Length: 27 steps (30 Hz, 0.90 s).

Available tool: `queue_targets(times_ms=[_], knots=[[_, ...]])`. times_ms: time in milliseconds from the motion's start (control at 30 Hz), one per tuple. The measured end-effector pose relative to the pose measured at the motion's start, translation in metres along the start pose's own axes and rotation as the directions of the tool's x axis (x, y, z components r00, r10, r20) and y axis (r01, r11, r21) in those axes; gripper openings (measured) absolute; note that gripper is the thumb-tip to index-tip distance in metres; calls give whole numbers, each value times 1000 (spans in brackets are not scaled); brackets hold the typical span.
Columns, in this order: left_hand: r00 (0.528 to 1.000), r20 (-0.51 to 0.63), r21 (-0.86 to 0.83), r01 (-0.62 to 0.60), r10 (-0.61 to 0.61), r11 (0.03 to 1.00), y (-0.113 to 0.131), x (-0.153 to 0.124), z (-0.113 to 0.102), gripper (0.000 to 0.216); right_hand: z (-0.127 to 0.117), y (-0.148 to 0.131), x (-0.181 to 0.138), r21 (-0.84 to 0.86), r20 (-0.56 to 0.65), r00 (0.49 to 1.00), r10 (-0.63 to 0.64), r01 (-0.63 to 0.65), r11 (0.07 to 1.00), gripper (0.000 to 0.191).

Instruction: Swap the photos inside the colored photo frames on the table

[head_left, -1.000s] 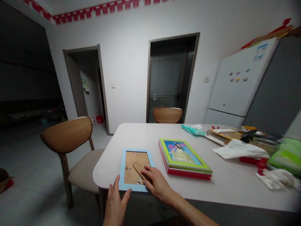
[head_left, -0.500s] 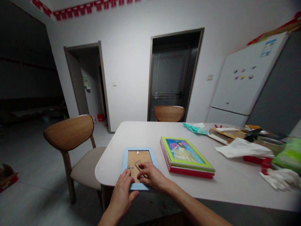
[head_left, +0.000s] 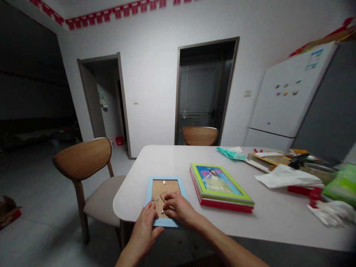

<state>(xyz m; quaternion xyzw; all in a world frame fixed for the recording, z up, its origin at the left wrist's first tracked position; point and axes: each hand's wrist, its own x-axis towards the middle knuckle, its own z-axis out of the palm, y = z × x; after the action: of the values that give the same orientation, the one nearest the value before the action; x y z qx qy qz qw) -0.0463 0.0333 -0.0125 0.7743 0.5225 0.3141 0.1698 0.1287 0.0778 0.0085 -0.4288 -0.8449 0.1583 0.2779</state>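
A light-blue picture frame [head_left: 150, 187] lies face down at the near left of the table, its brown backing board [head_left: 170, 184] facing up. Small metal fittings [head_left: 164, 182] sit along the board's edges. My left hand [head_left: 145, 224] rests on the frame's lower left corner, fingers stretched and thumb apart. Over the lower right of the backing is my right hand [head_left: 178, 209], its fingers curled and pinched together close to a metal fitting [head_left: 162, 211]. A thin bent dark piece [head_left: 161, 196] shows beside its fingertips. What those fingers grip is hidden.
Right of the frame stands a stack of picture frames [head_left: 222, 181], a green one with a portrait on top. Farther right lie a teal-and-white packet [head_left: 232, 152], white paper [head_left: 287, 177], white gloves [head_left: 332, 212] and a green bag [head_left: 340, 187]. Wooden chairs [head_left: 83, 159] stand around the table.
The view has tilted up slightly. My right fingers have shifted a little on the backing, so the lower fitting shows more. My left hand stays at the corner.
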Motion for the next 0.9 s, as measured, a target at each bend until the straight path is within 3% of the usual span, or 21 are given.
queue_targets(times_ms=[167,300,500,733,900], knots=[[1000,15,-26,28,-27,999,7,3,-8,29,-17,23,-2,-84,-150,977,154,-168,982,26],[1000,19,-38,21,-20,999,9,5,-9,25,-22,38,-1,-233,-127,966,225,-249,940,21],[999,39,-30,15,-14,999,8,5,-9,25,-13,38,9,-324,-201,932,302,-355,877,19],[999,29,-33,20,-20,999,12,3,-12,25,-15,34,17,-331,-223,937,269,-332,883,23],[999,20,-31,47,-46,998,8,3,-8,28,5,8,25,-211,-138,980,141,-168,963,24]])
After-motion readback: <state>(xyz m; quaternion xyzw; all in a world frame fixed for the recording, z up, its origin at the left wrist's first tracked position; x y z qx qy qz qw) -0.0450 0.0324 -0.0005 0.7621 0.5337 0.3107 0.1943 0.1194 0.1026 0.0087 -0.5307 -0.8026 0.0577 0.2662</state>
